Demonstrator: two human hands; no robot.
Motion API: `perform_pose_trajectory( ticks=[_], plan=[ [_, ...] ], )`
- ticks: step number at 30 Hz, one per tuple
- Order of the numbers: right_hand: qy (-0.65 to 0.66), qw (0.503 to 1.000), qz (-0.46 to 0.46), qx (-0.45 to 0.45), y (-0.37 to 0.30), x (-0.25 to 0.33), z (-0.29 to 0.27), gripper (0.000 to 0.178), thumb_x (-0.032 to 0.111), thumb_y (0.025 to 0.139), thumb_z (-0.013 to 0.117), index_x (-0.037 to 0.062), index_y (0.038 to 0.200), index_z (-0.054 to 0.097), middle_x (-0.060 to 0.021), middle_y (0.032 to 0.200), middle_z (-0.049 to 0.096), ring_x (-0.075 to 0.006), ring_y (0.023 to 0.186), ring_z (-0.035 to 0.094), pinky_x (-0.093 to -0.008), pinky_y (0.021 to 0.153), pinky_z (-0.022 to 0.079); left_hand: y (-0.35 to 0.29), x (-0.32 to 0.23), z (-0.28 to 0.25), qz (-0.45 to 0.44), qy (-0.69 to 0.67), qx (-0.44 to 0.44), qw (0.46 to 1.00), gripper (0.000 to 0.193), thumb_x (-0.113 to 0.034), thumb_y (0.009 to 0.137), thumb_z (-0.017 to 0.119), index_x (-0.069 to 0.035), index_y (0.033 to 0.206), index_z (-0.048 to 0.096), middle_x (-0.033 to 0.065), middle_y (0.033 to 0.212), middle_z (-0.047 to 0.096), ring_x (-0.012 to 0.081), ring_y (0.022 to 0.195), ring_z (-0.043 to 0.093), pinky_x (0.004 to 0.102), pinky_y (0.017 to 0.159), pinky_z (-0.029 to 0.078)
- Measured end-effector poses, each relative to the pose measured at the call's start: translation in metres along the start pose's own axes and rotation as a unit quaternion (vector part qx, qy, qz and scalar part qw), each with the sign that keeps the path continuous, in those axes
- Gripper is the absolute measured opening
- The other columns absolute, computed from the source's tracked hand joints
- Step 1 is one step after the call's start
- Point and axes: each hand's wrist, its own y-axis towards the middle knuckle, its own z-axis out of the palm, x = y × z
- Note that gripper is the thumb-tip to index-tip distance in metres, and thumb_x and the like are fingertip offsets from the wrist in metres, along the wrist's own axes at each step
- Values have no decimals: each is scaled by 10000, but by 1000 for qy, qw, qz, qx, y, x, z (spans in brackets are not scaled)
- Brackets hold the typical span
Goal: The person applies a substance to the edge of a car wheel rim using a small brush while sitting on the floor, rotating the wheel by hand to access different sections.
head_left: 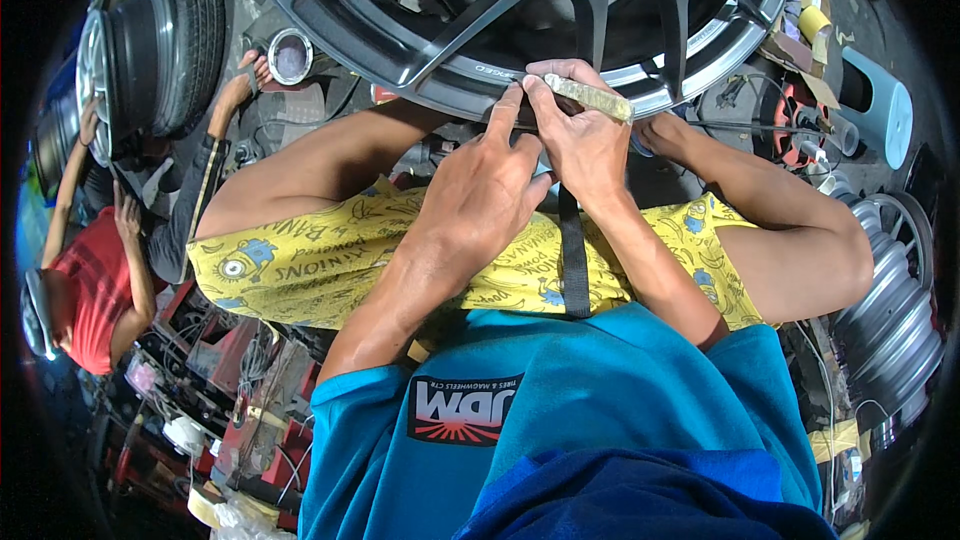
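A dark grey spoked car wheel rim (440, 48) with a bright outer lip lies in front of me, across my legs' far side. On its near edge my right hand (585, 150) is closed round a pale, worn, stick-shaped block (590, 97), whose exact kind I cannot make out. The right index fingertip reaches the lip. Beside it, my left hand (470, 185) stretches its index finger to the same lip, thumb apart and the other fingers partly bent. Nothing shows in the left hand. A black strap (574, 260) hangs below my hands.
At the left, another person in a red shirt (92, 275) handles a wheel with a tyre (170, 50). A round metal cup (291, 56) stands nearby. Rightward are a light blue plastic stool (877, 105), tape rolls (815, 22), cables and silver rims (885, 320).
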Motion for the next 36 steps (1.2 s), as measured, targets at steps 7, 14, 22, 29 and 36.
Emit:
perform_pose_trajectory(
  ticks=[7, 14, 22, 29, 36],
  plan=[
    [-10, 1000, -17, 15, -1, 6, -7, 146, 124, 972, 726, 7, 1050, 766, -87, 816, 747, -118, 740, 672, -307, 696, 541, 1, 1, 1, 2, -3, -4, 1000, 254, -179, 924, 792, 27, 1029, 687, 261, 1620, 447, 475, 1088, 705, 549, 931, 559],
    [-16, 999, -24, 22, -1, 5, -7, 142, 119, 979, 730, 8, 1058, 771, -90, 829, 757, -114, 752, 682, -304, 698, 543, 1, 0, 0, -2, 0, -2, 1000, 255, -180, 925, 792, 30, 1024, 686, 256, 1622, 447, 470, 1082, 711, 546, 924, 564],
    [-13, 1000, -13, 25, -1, 6, -8, 138, 118, 982, 728, 20, 1064, 780, -96, 836, 770, -113, 756, 701, -300, 696, 549, 3, 1, 0, 0, 1, -1, 1000, 264, -187, 920, 799, 33, 1003, 678, 257, 1625, 442, 468, 1077, 712, 547, 924, 568],
    [-20, 998, -14, 55, 1, 6, -11, 136, 117, 975, 737, 24, 1063, 782, -94, 820, 770, -123, 736, 710, -304, 684, 547, 1, 4, 3, 5, -2, -14, 1000, 273, -193, 913, 806, 36, 981, 673, 274, 1612, 447, 483, 1040, 712, 552, 900, 569],
    [-15, 1000, 21, 12, 1, 4, -3, 121, 120, 965, 747, 41, 1047, 787, -94, 794, 768, -130, 716, 714, -313, 671, 548, 2, 4, 4, 18, 1, -21, 1000, 274, -182, 902, 812, 38, 981, 669, 281, 1609, 448, 490, 1037, 707, 555, 896, 565]
  ],
)
